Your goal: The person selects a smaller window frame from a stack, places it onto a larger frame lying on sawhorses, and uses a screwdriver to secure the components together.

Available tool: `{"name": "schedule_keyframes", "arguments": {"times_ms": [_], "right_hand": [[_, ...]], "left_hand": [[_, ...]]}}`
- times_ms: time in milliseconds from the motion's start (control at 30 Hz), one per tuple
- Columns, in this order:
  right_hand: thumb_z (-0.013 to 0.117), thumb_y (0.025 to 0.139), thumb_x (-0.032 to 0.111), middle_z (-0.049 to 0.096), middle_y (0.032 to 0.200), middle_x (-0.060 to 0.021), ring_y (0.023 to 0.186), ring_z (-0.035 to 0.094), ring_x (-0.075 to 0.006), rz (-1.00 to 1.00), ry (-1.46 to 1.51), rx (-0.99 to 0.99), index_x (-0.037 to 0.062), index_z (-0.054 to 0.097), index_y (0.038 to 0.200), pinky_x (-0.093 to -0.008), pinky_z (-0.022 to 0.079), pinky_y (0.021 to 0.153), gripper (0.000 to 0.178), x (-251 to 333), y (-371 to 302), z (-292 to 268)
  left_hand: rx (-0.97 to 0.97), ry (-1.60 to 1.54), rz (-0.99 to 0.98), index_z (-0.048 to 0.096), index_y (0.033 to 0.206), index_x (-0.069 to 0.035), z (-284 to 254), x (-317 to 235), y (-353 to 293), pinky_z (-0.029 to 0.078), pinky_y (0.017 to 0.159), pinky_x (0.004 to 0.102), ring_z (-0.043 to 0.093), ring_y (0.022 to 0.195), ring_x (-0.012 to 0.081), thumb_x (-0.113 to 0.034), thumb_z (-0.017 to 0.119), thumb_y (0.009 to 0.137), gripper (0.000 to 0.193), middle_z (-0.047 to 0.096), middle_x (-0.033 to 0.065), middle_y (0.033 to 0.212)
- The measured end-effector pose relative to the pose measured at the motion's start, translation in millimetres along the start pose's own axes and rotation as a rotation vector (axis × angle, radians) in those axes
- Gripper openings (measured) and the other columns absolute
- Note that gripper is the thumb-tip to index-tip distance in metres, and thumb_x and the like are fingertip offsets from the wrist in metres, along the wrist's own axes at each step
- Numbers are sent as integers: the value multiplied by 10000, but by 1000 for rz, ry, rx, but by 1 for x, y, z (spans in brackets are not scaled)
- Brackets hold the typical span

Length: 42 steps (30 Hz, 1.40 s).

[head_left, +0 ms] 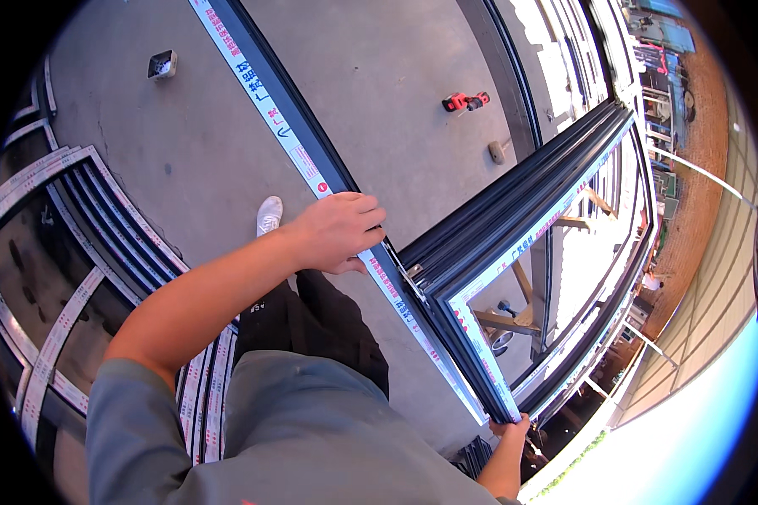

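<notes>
A dark metal window frame (288, 114) with white printed protective film stands in front of me. My left hand (341, 231) is closed over its near upright bar, fingers over the far side and thumb on the film. Hinged to the frame, a dark window sash (480, 341) with the same film stands swung out to the right. My right hand (512, 427) grips the lower corner of this sash, its fingers partly hidden behind the profile. A small metal hinge arm (414, 271) shows between frame and sash.
On the grey floor lie a red power tool (466, 102), a mallet-like block (497, 152) and a small open box (162, 65). Stacked film-covered frames (101, 185) lean at the left. More frames, wooden supports (509, 322) and a brick-coloured yard (706, 168) lie beyond the sash.
</notes>
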State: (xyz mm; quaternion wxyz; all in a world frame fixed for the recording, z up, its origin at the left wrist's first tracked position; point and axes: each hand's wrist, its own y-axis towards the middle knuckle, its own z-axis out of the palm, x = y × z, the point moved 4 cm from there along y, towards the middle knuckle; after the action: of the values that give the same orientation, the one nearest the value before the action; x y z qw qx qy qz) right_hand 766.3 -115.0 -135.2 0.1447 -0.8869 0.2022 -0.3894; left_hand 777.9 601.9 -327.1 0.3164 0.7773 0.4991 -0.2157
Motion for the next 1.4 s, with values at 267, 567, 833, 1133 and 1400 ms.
{"name": "schedule_keyframes", "arguments": {"times_ms": [267, 567, 833, 1133, 1400], "right_hand": [[642, 678, 369, 492, 1394, -148, 1278, 471, -382, 88, -32, 216, 129, 562, 1296, -588, 400, 1064, 667, -14, 55, 8], [650, 631, 348, 500, 1351, -215, 1221, 474, -435, 70, -42, 167, 101, 523, 1302, -597, 412, 1036, 726, -22, 53, 21], [630, 677, 385, 576, 1279, -155, 1177, 522, -395, 86, -56, 257, 112, 553, 1236, -566, 426, 990, 627, 1, 55, 2], [623, 689, 384, 573, 1272, -156, 1171, 521, -394, 75, -63, 262, 118, 573, 1199, -565, 439, 966, 577, -2, 64, 3], [620, 683, 398, 543, 1370, -154, 1251, 479, -399, -78, -112, 160, 150, 575, 1271, -598, 384, 1035, 639, 11, 53, -7]], "left_hand": [[43, -14, -54, 709, 1042, -93, -11, -4, 6, 500, 858, 375, 571, 973, 229, -429, 891, 614, 574, 567, 35, 954], [-377, -467, -493, 583, 1365, -43, -8, 3, 95, 398, 1094, 453, 507, 1282, 382, -530, 491, 1027, 600, 584, 202, 1334], [-94, -642, -658, 12, 1613, 11, 129, -53, 185, -17, 1256, 488, -66, 1569, 374, -587, 185, 1064, 830, -22, 260, 1681], [7, -320, -478, 561, 1379, -46, 19, -11, 119, 191, 1232, 546, 428, 1375, 403, -490, 508, 1018, 574, 556, 209, 1366], [34, -11, -166, 688, 1075, -76, -15, -1, 2, 443, 1017, 460, 573, 1046, 276, -450, 866, 683, 570, 601, 65, 1049]]}}
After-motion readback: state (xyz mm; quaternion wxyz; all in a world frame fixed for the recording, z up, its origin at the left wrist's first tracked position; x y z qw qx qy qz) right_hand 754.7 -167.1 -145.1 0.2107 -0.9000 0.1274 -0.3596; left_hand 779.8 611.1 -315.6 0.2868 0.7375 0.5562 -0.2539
